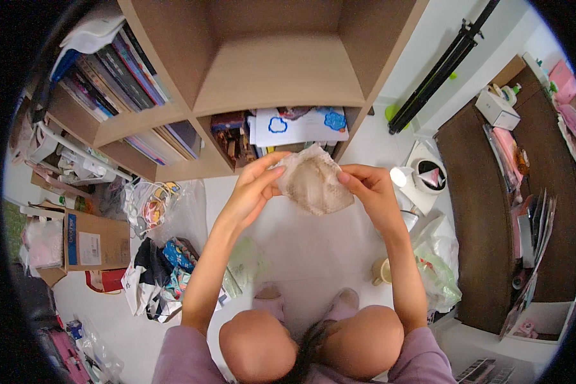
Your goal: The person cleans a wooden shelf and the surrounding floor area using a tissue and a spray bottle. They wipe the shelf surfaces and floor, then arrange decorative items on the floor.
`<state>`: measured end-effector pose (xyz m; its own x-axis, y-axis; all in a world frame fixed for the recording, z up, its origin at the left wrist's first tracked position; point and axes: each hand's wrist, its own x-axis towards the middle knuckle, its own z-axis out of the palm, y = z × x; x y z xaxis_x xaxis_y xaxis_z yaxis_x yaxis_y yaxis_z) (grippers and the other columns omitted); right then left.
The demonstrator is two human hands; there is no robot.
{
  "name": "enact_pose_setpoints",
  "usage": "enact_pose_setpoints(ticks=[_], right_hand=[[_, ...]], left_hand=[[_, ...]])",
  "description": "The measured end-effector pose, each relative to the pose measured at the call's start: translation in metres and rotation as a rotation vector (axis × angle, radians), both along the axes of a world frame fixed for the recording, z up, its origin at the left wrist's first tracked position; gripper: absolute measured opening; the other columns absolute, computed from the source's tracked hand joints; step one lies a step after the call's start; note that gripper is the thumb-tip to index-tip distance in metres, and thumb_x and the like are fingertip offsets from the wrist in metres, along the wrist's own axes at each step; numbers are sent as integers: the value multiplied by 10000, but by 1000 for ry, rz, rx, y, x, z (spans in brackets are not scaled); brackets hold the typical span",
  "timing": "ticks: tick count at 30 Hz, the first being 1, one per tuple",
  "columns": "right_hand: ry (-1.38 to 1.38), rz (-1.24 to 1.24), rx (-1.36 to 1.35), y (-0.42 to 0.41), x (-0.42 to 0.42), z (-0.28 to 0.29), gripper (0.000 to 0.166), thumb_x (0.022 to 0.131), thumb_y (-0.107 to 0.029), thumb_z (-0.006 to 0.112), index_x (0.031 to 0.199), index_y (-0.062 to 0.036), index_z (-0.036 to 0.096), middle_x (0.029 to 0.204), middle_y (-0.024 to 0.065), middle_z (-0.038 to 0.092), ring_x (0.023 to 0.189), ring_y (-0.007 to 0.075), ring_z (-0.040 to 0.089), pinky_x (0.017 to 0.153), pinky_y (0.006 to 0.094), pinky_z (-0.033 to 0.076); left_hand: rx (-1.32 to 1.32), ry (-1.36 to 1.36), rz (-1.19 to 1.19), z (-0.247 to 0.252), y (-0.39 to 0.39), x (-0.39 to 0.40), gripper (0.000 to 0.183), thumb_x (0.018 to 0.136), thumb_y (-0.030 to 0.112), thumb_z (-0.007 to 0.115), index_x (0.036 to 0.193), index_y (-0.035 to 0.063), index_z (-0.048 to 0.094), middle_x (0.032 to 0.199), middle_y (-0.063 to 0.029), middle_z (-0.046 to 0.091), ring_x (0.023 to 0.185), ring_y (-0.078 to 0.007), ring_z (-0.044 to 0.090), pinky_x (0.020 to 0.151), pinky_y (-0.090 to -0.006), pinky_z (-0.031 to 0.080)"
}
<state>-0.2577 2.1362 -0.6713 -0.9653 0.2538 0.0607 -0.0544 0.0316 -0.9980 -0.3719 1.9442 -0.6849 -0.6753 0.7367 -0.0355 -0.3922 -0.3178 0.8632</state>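
Note:
A white textured wipe or cloth, smudged grey-brown across its middle, is spread between my two hands. My left hand pinches its left edge between thumb and fingers. At the opposite edge, my right hand grips it the same way. The cloth hangs in the air above the floor, in front of a light wood shelf unit. Just behind it, the lower cubby holds books and white paper sheets with blue drawings on top. The cubby above shows a bare board.
Books fill the left cubbies. A cardboard box, a cloth pile and bundled cables lie left. On the right are a black tripod, a round black bin, a cream mug, plastic bags and a dark brown cabinet.

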Motion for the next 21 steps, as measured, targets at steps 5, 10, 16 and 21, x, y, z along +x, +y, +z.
enact_pose_setpoints(ticks=[5, 10, 16, 21], right_hand=[[121, -279, 382, -15, -1, -53, 153, 823, -119, 636, 918, 1, 654, 823, 62, 645, 678, 115, 567, 595, 225, 434], [17, -321, 421, -58, 1, -87, 137, 764, -111, 680, 842, -6, 641, 823, 108, 634, 636, 178, 588, 535, 262, 458], [-119, -294, 396, -63, 5, -121, 113, 761, -66, 661, 839, 10, 631, 802, 87, 637, 613, 139, 590, 509, 232, 451], [-162, -312, 309, -61, 5, -128, 93, 791, -44, 618, 854, 25, 618, 771, 79, 636, 623, 113, 578, 532, 221, 449]], left_hand=[[-20, -29, 35, -56, -9, 16, 315, 904, 102, 487, 1203, 3, 496, 1024, -56, 596, 850, -96, 579, 717, -248, 475], [-219, -31, 185, -103, 5, 43, 325, 911, 105, 486, 1231, 49, 480, 1019, -48, 596, 840, -80, 562, 765, -246, 452], [-203, -71, 214, -143, 10, 60, 370, 939, 133, 453, 1294, 53, 385, 1039, -75, 586, 929, -103, 548, 824, -266, 444], [-165, 1, 234, -149, 18, 67, 430, 941, 109, 449, 1344, 27, 323, 1072, -87, 583, 937, -124, 553, 843, -278, 445]])
